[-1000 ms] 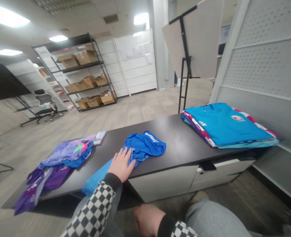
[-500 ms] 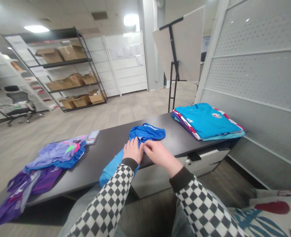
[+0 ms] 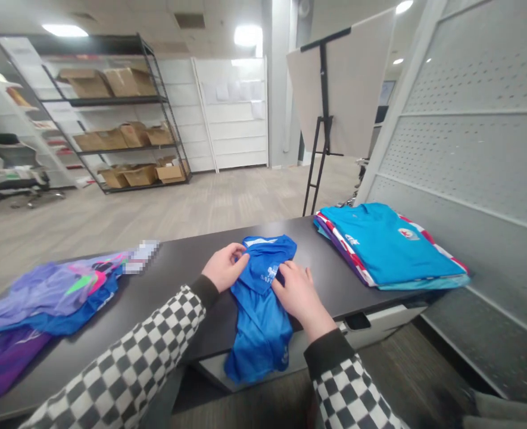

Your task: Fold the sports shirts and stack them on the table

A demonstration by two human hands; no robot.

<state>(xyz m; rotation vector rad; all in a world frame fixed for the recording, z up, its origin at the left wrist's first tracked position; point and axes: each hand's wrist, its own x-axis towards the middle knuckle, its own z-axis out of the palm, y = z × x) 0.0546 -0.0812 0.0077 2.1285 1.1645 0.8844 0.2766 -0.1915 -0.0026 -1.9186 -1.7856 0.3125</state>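
Observation:
A blue sports shirt (image 3: 261, 310) with white print lies across the table in front of me, its lower part hanging over the front edge. My left hand (image 3: 226, 266) is at the shirt's upper left edge, thumb and fingers closed on the fabric. On the opposite side, my right hand (image 3: 296, 292) has its curled fingers on the cloth beside the white crest and lettering. Wrinkles run down the hanging part, and a white patch shows at the shirt's far end.
A stack of folded shirts (image 3: 388, 244), bright blue on top, sits at the table's right end. Loose lilac, blue and purple shirts (image 3: 66, 292) lie at the left. Below the dark tabletop (image 3: 178, 268) a drawer (image 3: 379, 328) stands slightly out. A perforated panel (image 3: 468, 167) rises at right.
My hands have moved apart to either side of the blue shirt. Its bunched far part is now flatter, with the crest and lettering showing. The view has shifted slightly.

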